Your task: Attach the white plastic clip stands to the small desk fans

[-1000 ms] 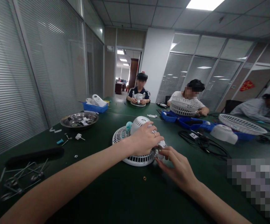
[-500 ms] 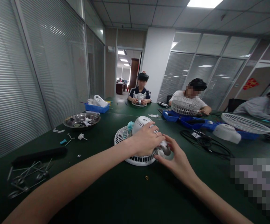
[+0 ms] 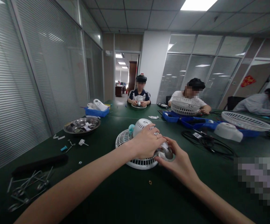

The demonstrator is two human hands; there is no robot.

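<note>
A white fan motor housing [image 3: 141, 125] lies on a round white fan grille [image 3: 141, 164] in front of me. My left hand [image 3: 147, 141] is laid over the housing, its fingers curled round the part at its right side. My right hand [image 3: 178, 158] grips the right end of the same assembly, thumb below and fingers above, round a whitish-grey part [image 3: 166, 151]. A light blue round piece [image 3: 131, 128] shows at the housing's left. What lies under my left palm is hidden.
Metal bowl [image 3: 82, 126] with small parts, blue tray [image 3: 97, 111], black handle [image 3: 40, 165] and wire pieces [image 3: 29, 186] lie left. A small brass nut [image 3: 150, 182] is in front. Black cable [image 3: 209, 144], blue trays [image 3: 192, 122] and grilles are right. Several people sit beyond.
The view has shifted slightly. Both hands keep their hold on the fan assembly, with only a small movement of the part at my right hand.
</note>
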